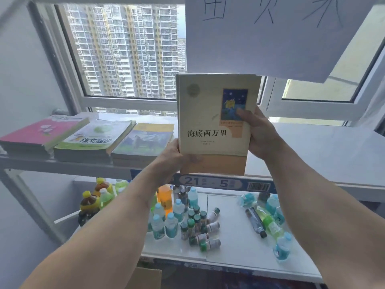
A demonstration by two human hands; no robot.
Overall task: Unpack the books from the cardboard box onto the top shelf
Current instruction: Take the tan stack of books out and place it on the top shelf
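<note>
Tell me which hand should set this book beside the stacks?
Probably the left hand: it grips the cream book at its lower left corner, nearest the horse-cover stack. The right hand holds the far edge.

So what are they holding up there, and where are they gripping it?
A cream book, held upright in both hands: the left hand grips its lower left corner, the right hand its right edge, thumb on the cover.

The top shelf [312,155] is carrying three stacks of books, lying flat side by side at its left end: a pink stack [39,135], a green stack [93,140] and a blue stack [143,142]. The lower shelf [235,245] is holding many bottles [177,217], some standing in a group, some lying on their sides.
</note>
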